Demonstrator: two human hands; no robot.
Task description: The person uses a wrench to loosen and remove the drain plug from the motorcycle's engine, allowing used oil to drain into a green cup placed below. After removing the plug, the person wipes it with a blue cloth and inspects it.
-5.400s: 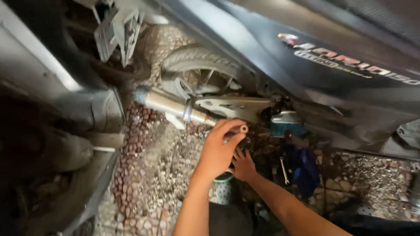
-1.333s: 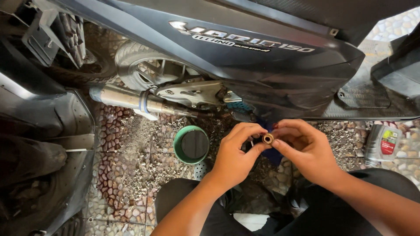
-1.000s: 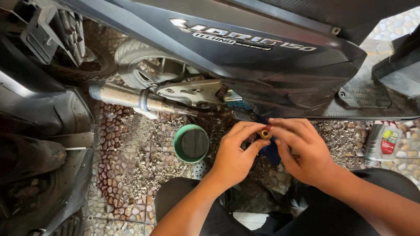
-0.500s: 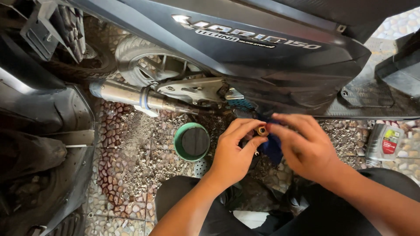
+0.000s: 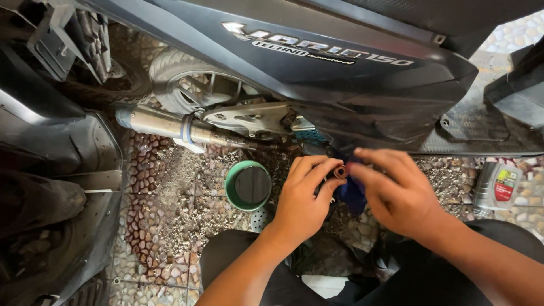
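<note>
While the left hand (image 5: 303, 195) pinches a small brown ring (image 5: 340, 171) just right of the green cup (image 5: 248, 185), the right hand (image 5: 396, 190) presses a blue rag (image 5: 350, 192) against it, apparently wiping it.

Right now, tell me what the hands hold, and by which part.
The left hand pinches a small brown ring-shaped part by its sides at the fingertips. The right hand presses a dark blue cloth against it.

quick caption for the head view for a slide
Left hand pinches a small brown ring-shaped part while the right hand holds a blue cloth beside a dark scooter.
</note>
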